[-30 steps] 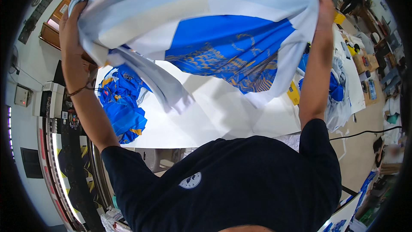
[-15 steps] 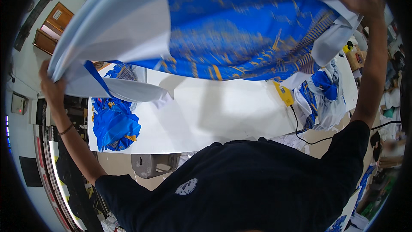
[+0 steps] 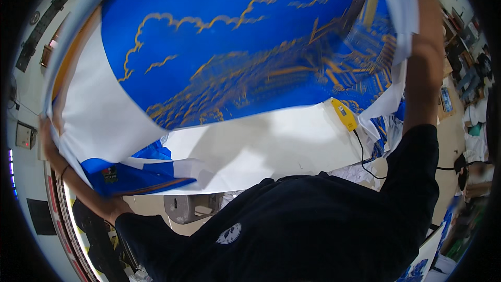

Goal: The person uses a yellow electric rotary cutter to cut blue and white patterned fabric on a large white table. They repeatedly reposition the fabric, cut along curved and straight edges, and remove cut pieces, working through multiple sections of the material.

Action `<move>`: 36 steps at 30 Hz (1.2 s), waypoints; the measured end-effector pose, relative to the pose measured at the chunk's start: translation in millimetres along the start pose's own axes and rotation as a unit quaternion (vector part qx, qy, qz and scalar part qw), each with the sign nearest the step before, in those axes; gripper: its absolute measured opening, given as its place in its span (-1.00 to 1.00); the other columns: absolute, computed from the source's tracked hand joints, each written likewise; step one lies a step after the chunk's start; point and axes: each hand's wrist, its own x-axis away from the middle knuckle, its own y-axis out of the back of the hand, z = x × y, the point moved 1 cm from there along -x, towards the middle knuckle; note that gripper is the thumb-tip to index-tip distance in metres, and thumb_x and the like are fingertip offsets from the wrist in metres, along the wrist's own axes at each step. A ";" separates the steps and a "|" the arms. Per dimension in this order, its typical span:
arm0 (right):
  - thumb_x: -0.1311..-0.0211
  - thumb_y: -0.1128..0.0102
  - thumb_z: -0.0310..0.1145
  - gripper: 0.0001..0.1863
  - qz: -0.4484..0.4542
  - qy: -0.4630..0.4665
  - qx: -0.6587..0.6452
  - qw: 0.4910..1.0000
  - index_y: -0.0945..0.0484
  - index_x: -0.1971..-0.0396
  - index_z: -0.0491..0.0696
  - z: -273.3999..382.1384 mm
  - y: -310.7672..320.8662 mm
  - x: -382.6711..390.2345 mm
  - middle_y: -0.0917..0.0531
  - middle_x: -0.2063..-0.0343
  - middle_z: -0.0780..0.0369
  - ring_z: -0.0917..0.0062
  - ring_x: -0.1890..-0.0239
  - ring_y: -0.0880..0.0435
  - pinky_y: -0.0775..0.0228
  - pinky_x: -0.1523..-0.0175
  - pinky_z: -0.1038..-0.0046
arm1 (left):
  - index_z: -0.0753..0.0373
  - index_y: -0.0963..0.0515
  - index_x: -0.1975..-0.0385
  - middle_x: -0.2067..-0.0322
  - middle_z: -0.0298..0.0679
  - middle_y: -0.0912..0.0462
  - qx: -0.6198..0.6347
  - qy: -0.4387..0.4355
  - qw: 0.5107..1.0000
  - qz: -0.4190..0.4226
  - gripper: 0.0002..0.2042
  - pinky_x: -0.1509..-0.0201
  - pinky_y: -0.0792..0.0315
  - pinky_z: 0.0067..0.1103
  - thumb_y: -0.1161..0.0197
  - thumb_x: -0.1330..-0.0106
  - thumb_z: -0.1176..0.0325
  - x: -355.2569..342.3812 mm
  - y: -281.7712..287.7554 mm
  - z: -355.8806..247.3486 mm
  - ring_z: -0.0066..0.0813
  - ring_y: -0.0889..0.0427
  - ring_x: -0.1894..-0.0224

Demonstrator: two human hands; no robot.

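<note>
I hold up a large printed cloth (image 3: 219,47), spread wide between my raised arms. It is bright blue with gold cloud-like outlines and building-like motifs, with white areas at the sides; motion blurs part of it. My left hand (image 3: 48,131) is closed on its white edge at the far left. Below that hand hangs a blue part (image 3: 141,177) of cloth with a small dark emblem. My right hand (image 3: 427,5), raised at the upper right, grips the cloth's right side, its fingers mostly hidden. The cloth's top runs out of view.
Under the cloth stands a white table (image 3: 250,151). A yellow handheld device (image 3: 344,115) with a black cord lies at its right, beside crumpled blue-and-white cloth (image 3: 380,130). More blue cloth (image 3: 154,151) lies at the left. A grey plastic stool (image 3: 180,209) stands below the near edge.
The cloth has opened out and swung nearer, showing more blue print. Both arms have shifted left, the left hand lower. Its hanging left part now covers much of the left pile.
</note>
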 end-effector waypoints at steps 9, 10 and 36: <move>-0.23 -0.08 -0.45 -0.55 0.504 -0.393 -0.391 0.662 -0.59 -0.14 -0.09 139.4 -243.0 139.3 -0.76 0.19 0.13 0.45 0.33 -0.78 -0.62 0.48 0.39 | 0.24 -0.72 0.20 0.26 -0.01 -0.72 -0.410 0.132 0.892 0.136 -0.56 0.09 -0.52 -0.19 -0.27 -0.36 -0.08 38.9 -179.8 190.7 -0.08 -0.65 0.22; -0.19 -0.23 -0.44 -0.49 0.483 -0.250 -0.395 0.740 -0.56 -0.20 -0.07 146.4 -277.1 160.5 -0.75 0.09 0.11 0.35 0.15 -0.79 -0.67 0.25 0.37 | 0.28 -0.69 0.16 0.20 0.08 -0.70 -0.453 0.091 0.885 0.062 -0.55 0.07 -0.52 -0.15 -0.26 -0.37 -0.07 36.9 -189.6 210.7 0.00 -0.65 0.17; -0.26 -0.37 -0.26 -0.74 0.591 -0.140 -0.552 0.572 -0.63 0.23 -0.14 231.5 -23.2 470.7 -0.67 0.46 -0.03 0.02 0.34 -0.67 -0.49 0.17 0.20 | 0.04 -0.57 0.01 0.37 -0.10 -0.76 -0.245 -0.084 0.869 0.421 -0.38 0.27 -0.61 -0.28 -0.61 0.05 -0.09 381.6 -459.2 56.4 -0.04 -0.78 0.29</move>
